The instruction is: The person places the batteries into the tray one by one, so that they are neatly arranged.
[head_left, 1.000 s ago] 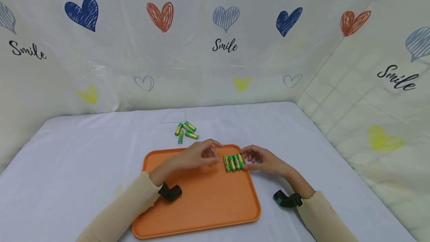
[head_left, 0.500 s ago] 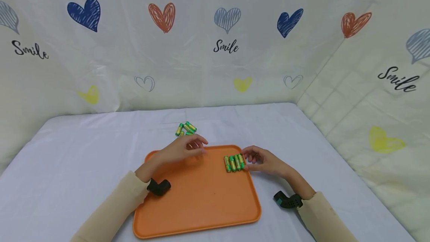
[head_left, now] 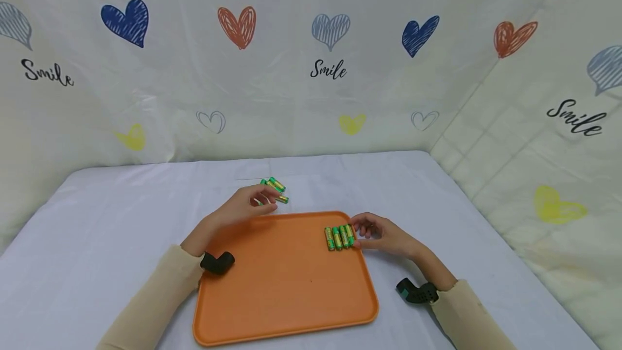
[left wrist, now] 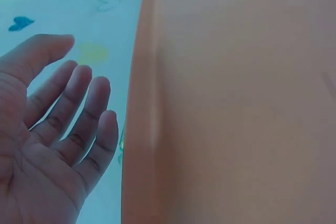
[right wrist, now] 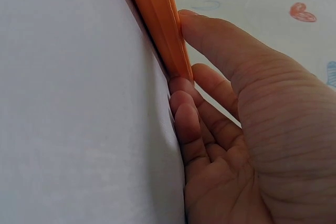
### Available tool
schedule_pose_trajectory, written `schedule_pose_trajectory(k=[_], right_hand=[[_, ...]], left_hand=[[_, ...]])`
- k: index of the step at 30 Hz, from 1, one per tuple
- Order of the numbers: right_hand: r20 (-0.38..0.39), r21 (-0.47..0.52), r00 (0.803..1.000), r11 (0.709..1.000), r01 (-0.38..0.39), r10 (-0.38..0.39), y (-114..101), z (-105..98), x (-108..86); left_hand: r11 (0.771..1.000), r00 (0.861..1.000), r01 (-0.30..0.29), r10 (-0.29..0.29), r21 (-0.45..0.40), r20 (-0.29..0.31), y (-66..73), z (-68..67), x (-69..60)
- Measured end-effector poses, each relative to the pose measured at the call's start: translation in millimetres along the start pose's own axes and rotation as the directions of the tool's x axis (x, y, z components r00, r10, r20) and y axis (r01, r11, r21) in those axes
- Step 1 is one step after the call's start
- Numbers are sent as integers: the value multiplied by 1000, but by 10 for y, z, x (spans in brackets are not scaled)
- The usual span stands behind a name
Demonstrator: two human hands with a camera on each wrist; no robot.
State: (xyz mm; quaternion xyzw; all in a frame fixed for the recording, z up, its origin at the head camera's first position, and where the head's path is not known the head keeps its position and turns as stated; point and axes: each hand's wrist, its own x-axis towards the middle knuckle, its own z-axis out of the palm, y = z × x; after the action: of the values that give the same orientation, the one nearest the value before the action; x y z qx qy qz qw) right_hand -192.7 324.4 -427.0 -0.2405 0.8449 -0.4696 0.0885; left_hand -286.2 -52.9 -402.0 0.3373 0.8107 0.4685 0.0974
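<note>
Beyond the tray's far left part, my left hand (head_left: pixel 252 201) hovers over loose green-and-yellow batteries (head_left: pixel 277 184) on the tablecloth, partly covering them. Its fingers are loosely bent, with nothing held between them in the left wrist view, where the palm (left wrist: pixel 44 166) shows. Several more batteries (head_left: pixel 337 237) lie side by side in a row in the far right corner of the orange tray (head_left: pixel 286 285). At that corner my right hand (head_left: pixel 384 234) rests against the tray's rim (right wrist: pixel 165 24). In the right wrist view its thumb touches the rim and the other fingers bend loosely beside the corner.
A white cloth (head_left: pixel 116 231) covers the table under the tray. Pale curtains printed with hearts (head_left: pixel 238 27) and lettering hang behind and to the right. A black wrist device (head_left: pixel 217 262) sits on the left wrist, another (head_left: pixel 417 290) on the right.
My left hand has moved left and away from me, from beside the battery row to the loose batteries. The right hand and the row have stayed in place.
</note>
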Motion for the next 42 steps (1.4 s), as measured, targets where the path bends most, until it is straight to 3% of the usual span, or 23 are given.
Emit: schedule_pose_trajectory(k=[8,15,25,33,42], right_hand=[[-4,34,1000,999,2,-2,27,-1,-1],[-1,18,1000,1000,1,-1,18,-2,-1],[7,26,1000,1000,-14,14,-5,-7,-4],[-5,6,1000,1000,25,-24,5,-8,-3],[3,4,1000,1000,13,-13,-1,-3,-4]], left_hand=[[999,999,-1,2,40,-33,-159,-106,-11],[998,1000,18,-17,63,-8,-267,-149,16],[984,996,61,-72,170,59,-283,-169,78],[983,993,78,-91,165,73,-248,-178,83],[982,994,79,-90,170,61,-253,-170,60]])
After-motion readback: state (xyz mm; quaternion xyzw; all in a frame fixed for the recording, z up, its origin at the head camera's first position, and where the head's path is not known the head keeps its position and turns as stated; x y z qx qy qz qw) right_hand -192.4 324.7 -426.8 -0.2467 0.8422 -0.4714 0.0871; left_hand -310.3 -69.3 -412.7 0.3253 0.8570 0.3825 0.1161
